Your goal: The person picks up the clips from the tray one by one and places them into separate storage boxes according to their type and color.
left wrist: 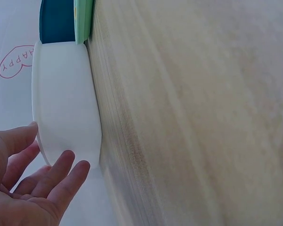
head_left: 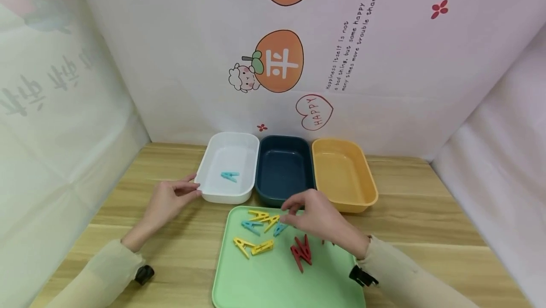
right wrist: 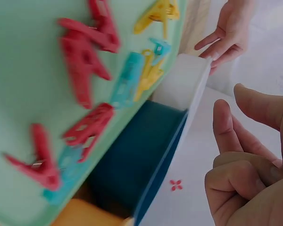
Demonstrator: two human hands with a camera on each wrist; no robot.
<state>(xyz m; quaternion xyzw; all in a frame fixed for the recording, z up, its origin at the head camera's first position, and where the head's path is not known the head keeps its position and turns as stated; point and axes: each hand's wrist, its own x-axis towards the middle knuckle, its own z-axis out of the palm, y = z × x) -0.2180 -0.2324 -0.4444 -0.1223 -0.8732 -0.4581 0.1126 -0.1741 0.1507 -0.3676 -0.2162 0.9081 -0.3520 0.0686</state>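
Note:
My left hand (head_left: 168,199) is at the left front corner of a white bin (head_left: 226,197). Its thumb and fingertips are at the rim and outer wall, the fingers spread and relaxed. One light blue clothespin (head_left: 230,176) lies inside that bin. Over the far part of a green tray (head_left: 256,279) hovers my right hand (head_left: 315,215), fingers loosely bent, with a gap between thumb and index finger and nothing held. Beneath and beside it on the tray lie yellow clothespins (head_left: 262,247), blue clothespins (head_left: 251,227) and red clothespins (head_left: 301,252). The right hand partly hides some red and blue ones, which the right wrist view shows.
A dark blue bin (head_left: 285,170) and a yellow bin (head_left: 341,175) stand in a row to the right of the white one, behind the tray. All rest on a wooden table (head_left: 426,232). A printed cloth (head_left: 183,85) hangs behind the bins and at both sides.

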